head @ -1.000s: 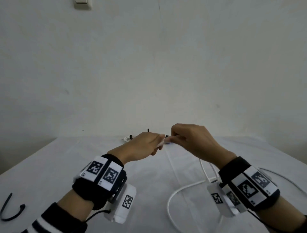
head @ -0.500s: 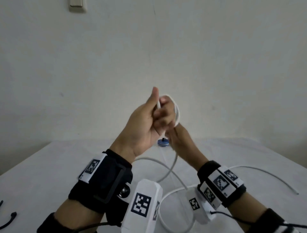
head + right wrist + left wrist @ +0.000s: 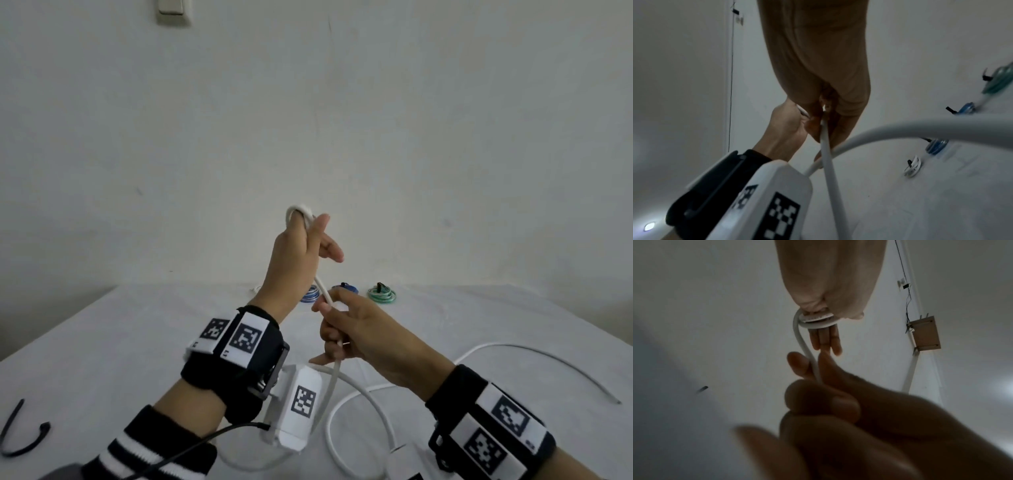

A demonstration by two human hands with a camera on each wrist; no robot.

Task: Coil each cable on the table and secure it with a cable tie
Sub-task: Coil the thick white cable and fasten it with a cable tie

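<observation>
A white cable (image 3: 322,286) runs between both hands above the table. My left hand (image 3: 301,253) is raised, fingers fairly straight, with small loops of the cable (image 3: 816,323) wound round them and the thumb against the loops. Below it, my right hand (image 3: 346,329) grips the cable in a closed fist; the strand (image 3: 826,146) passes down through its fingers. The rest of the cable (image 3: 513,349) lies in wide curves on the table at the right. A black cable tie (image 3: 20,442) lies bent at the near left edge.
Several coiled, tied cables sit at the table's far side: a blue-white one (image 3: 310,294), a blue one (image 3: 346,287) and a green one (image 3: 382,294). The table (image 3: 102,342) is covered in white cloth, with a bare wall behind.
Both hands rose from the table's far side with the cable. Since half a second ago the right hand has dropped lower along the cable and the left hand has turned, loops round its fingers.
</observation>
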